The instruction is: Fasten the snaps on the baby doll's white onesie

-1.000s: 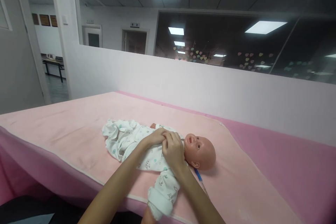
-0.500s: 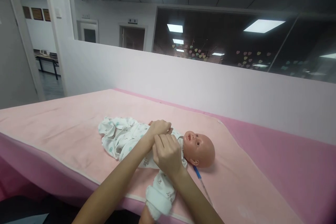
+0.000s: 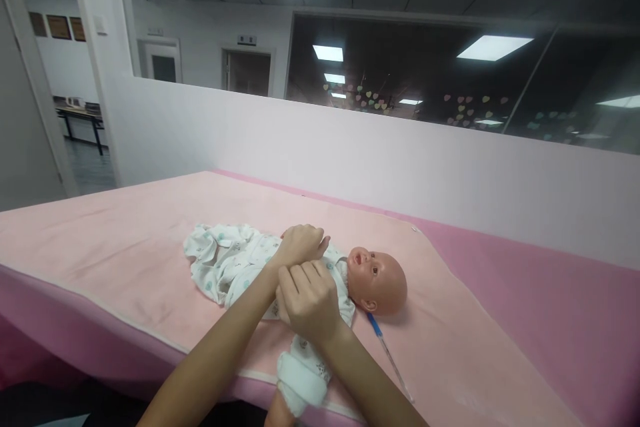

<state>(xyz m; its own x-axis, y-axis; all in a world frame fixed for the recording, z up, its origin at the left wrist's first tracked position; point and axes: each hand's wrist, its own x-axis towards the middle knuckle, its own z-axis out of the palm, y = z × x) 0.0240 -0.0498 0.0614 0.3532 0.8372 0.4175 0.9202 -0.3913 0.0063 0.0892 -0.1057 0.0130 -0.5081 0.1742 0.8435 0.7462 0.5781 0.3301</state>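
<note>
A baby doll [image 3: 377, 275] in a white patterned romper [image 3: 225, 260] lies on its back on a pink blanket [image 3: 125, 240], head to the right. My left hand [image 3: 300, 243] rests curled on the doll's chest, fingers closed over the fabric by the far arm. Closer to me, my right hand [image 3: 310, 300] is closed on the romper over the near side of the chest. The doll's near sleeve [image 3: 300, 380] hangs over the table's front edge. What the fingers pinch is hidden.
A blue-tipped thin thermometer or pen [image 3: 387, 350] lies on the blanket just below the doll's head. A low white partition wall [image 3: 400, 160] runs behind the table. A darker pink sheet [image 3: 550, 320] covers the right side. A doorway opens at far left.
My right hand slid left and toward me, from near the doll's neck down to its chest. My left hand moved slightly farther up the chest. The view shifted a little.
</note>
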